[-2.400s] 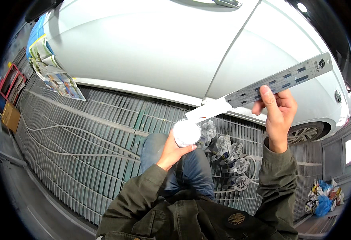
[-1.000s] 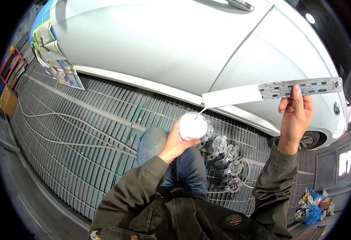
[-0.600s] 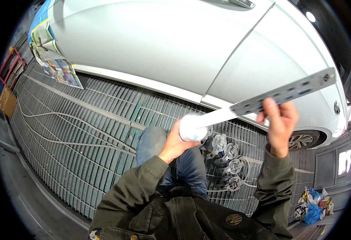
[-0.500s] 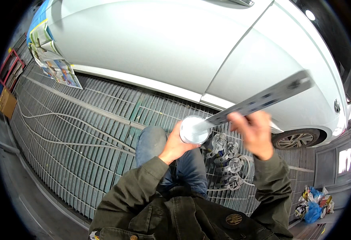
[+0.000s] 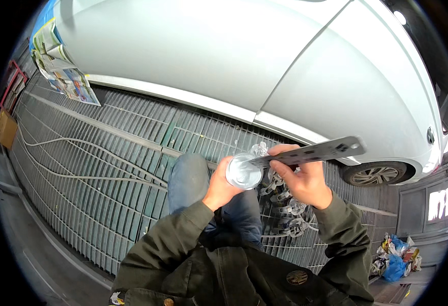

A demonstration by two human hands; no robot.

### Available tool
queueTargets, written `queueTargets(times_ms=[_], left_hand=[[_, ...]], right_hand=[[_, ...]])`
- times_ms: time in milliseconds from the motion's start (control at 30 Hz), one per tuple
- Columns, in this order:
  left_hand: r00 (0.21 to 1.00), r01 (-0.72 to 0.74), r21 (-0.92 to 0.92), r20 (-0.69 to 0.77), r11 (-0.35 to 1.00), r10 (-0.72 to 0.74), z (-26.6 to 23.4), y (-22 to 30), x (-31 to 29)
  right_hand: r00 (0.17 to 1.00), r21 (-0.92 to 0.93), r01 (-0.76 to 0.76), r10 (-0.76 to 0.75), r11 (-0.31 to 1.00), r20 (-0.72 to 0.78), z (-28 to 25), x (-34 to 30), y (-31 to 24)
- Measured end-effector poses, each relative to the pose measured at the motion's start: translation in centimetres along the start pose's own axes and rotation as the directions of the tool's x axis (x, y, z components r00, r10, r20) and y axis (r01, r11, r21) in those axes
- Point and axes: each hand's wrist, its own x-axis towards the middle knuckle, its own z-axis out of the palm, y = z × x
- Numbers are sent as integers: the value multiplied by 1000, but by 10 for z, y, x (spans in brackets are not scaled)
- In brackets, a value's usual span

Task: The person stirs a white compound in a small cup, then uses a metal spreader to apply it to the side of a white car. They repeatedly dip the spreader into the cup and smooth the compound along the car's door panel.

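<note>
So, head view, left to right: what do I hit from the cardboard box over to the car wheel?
Cardboard box → newspaper sheets → left hand → clear cup → right hand → car wheel.

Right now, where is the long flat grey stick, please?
In the head view, right of centre, the long flat grey stick is held in the right hand, its left end inside the clear round cup.

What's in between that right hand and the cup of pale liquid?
In the head view, the lower part of the flat grey strip spans that gap, running from the right hand into the cup.
</note>
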Motion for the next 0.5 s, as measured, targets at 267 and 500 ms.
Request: queueTargets(times_ms=[267, 500], left_hand=[[1000, -5, 41, 8, 999, 5, 2, -3, -5], [1000, -18, -19, 23, 1000, 18, 5, -19, -4]], right_hand=[[998, -15, -65, 65, 998, 7, 10, -17, 9], [997, -21, -75, 75, 997, -11, 16, -27, 27]])
